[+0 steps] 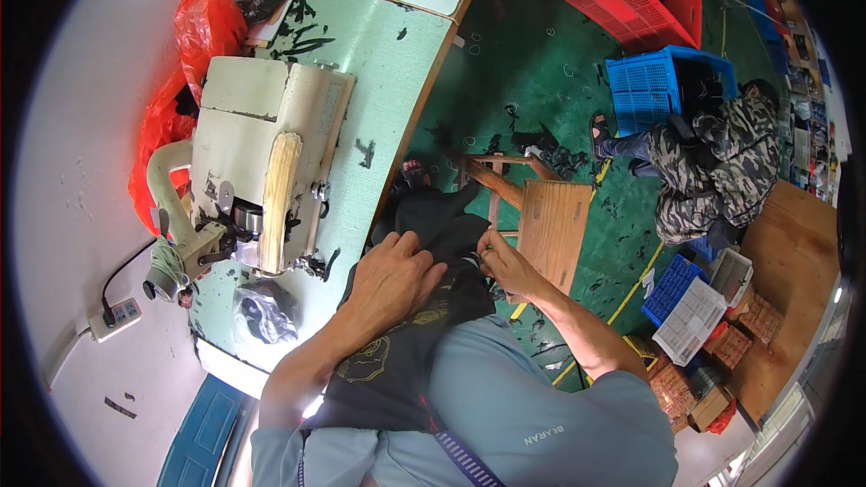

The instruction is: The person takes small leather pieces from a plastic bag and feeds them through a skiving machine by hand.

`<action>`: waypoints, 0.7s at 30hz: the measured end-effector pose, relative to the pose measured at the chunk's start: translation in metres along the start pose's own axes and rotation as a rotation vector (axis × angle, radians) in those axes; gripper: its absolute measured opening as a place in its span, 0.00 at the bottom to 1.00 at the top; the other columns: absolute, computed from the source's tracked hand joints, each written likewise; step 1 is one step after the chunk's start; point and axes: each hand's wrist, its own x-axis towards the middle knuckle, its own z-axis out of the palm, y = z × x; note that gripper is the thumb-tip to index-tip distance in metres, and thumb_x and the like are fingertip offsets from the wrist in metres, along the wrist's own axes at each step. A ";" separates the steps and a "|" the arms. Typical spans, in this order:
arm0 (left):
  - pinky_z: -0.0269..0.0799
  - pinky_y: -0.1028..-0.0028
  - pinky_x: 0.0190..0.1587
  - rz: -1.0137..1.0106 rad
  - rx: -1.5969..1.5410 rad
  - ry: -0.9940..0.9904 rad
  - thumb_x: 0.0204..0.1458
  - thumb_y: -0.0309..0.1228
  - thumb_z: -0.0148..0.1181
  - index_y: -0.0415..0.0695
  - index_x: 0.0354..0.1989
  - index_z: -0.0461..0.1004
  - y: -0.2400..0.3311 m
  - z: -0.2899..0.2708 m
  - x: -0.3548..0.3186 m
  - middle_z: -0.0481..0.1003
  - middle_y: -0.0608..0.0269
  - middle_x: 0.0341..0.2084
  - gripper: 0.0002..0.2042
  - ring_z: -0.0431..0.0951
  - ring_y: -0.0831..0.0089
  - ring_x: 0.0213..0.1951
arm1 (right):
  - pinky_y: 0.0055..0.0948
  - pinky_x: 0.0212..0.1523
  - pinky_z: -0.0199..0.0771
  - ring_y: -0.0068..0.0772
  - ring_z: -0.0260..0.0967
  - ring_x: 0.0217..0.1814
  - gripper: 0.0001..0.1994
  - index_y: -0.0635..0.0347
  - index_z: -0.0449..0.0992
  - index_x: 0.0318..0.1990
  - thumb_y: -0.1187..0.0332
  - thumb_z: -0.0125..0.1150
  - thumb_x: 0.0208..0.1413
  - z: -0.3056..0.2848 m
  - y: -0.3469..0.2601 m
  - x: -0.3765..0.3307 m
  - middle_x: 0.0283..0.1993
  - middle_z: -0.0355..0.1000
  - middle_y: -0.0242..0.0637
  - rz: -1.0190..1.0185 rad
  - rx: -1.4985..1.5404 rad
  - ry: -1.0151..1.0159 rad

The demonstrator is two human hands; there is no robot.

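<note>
A piece of black cloth [442, 221] is spread over my lap, its far end hanging toward the floor. My left hand [394, 278] is closed over the cloth's near left part, fingers curled down so their tips are hidden. At the cloth's right edge, my right hand [505, 263] is closed in a pinch between thumb and fingers. Beneath both hands lies a black apron [388, 361] with yellow printing. To the left of my hands, a cream-coloured bench machine [239, 95] with a wooden bar [281, 189] stands on the green worktable [374, 63].
A clear plastic bag [266, 311] of dark pieces lies near the machine. Beyond my right hand stands a wooden stool [552, 230]. Black scraps litter the green floor. Blue [645, 90] and red crates [622, 0] are farther off, beside a seated person in camouflage [722, 158].
</note>
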 end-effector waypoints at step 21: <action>0.72 0.59 0.56 -0.484 -0.507 0.468 0.59 0.38 0.59 0.43 0.49 0.76 -0.064 0.017 -0.101 0.77 0.53 0.46 0.15 0.75 0.52 0.51 | 0.27 0.26 0.66 0.26 0.65 0.22 0.08 0.56 0.71 0.28 0.72 0.53 0.62 -0.033 -0.046 0.063 0.27 0.71 0.33 0.409 -0.409 -0.194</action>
